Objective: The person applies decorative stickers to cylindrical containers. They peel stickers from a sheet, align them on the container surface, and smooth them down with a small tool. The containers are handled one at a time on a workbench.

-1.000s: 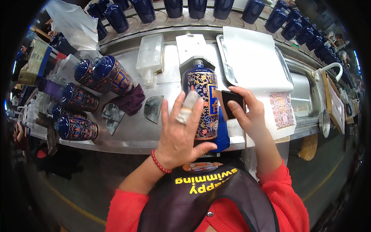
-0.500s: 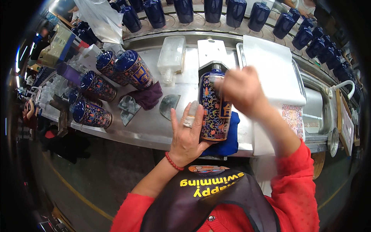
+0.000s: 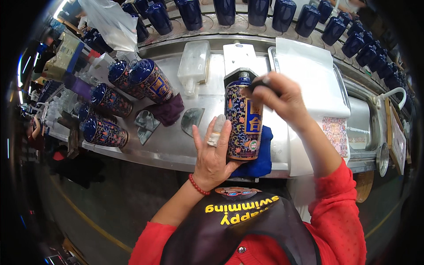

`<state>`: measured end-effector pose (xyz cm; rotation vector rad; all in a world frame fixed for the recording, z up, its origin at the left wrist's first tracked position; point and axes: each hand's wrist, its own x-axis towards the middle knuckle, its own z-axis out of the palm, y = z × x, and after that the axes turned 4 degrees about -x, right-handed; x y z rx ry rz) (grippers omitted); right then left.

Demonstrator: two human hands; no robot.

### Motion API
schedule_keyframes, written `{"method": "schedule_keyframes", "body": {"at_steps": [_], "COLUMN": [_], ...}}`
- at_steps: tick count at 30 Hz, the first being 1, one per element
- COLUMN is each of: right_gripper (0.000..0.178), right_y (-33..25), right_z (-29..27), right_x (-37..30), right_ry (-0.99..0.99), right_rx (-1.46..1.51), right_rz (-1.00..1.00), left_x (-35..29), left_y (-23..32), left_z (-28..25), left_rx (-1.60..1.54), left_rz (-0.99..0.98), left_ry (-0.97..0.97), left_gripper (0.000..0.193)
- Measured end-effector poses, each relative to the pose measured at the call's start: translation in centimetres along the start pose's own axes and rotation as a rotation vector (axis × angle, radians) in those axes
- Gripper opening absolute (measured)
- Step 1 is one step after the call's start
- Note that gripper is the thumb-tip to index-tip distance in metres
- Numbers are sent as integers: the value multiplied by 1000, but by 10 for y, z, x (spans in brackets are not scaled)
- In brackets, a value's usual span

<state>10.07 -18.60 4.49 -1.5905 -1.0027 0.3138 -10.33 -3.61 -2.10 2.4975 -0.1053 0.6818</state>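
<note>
The left hand (image 3: 215, 152) is lying with its fingers spread and nearly straight against the left flank of a patterned blue bottle (image 3: 243, 119), the thumb tucking under the bottle's lower end; a pale wrap is covering one finger. The right hand (image 3: 278, 98) is curling over the bottle's shoulder near its neck, its fingertips pinching a small black pad (image 3: 260, 84) against the glass. The bottle is lying between the two hands on a blue cloth (image 3: 261, 157), which is resting on the steel counter (image 3: 172, 143) right at the near edge.

Left of the left hand, four more patterned bottles (image 3: 132, 84) are lying on their sides on the counter, with a dark purple cloth (image 3: 170, 110) and two pale curved pieces (image 3: 192, 119) between them and the hand. Beyond the hands, a clear empty bottle (image 3: 194, 64) and a white card (image 3: 238, 57) are lying flat. Right of the right hand, a metal tray (image 3: 273, 57) is carrying white sheets (image 3: 309, 79), and a printed patterned label (image 3: 335, 134) is showing below them.

Past the counter, a curved conveyor is carrying a row of plain dark blue bottles (image 3: 265, 13). A clear plastic bag (image 3: 110, 22) is standing far to the left. The floor below the counter is looking dark, crossed by a yellow line (image 3: 84, 216).
</note>
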Motion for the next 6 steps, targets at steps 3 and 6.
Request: {"method": "schedule_keyframes", "body": {"at_steps": [3, 6], "right_gripper": [14, 18], "right_y": [-8, -7], "right_z": [17, 9], "right_x": [-29, -35], "right_ry": [-5, -560], "right_rx": [-858, -571], "right_rz": [-706, -395], "left_x": [-2, -9], "left_y": [-6, -10], "left_z": [-1, 6], "left_rx": [-41, -95], "left_rz": [-12, -31], "left_ry": [-37, -25], "left_gripper": [99, 99]}}
